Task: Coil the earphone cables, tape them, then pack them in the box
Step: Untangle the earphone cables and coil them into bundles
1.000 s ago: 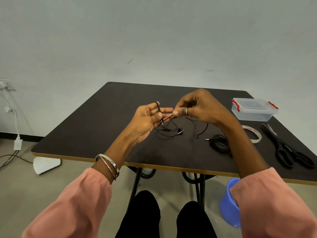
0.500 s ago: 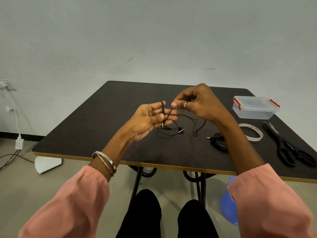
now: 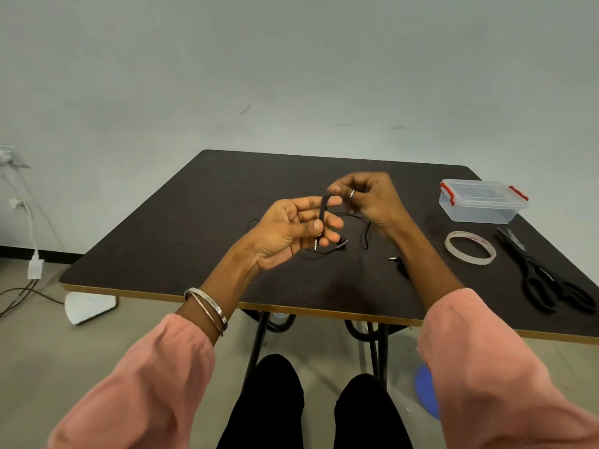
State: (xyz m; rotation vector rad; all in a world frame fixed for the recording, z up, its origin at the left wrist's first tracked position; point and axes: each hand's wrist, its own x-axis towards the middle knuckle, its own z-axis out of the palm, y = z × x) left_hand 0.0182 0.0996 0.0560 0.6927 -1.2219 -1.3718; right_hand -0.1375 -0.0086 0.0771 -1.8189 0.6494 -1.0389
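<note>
Above the table (image 3: 201,254), left hand (image 3: 285,233) holds a few turns of earphone cable (image 3: 322,212), right hand (image 3: 366,197) pinching its slack; tape (image 3: 470,252), closed box (image 3: 483,200) untouched.

- the left hand (image 3: 288,231) held black earphone cable (image 3: 323,211) looped over its fingers, thumb pressing it, jack plug dangling below.
- the right hand (image 3: 366,197) pinched the cable's top.
- at the table's (image 3: 168,247) right sat a clear box (image 3: 483,200), tape roll (image 3: 470,252) and scissors (image 3: 547,277).
</note>
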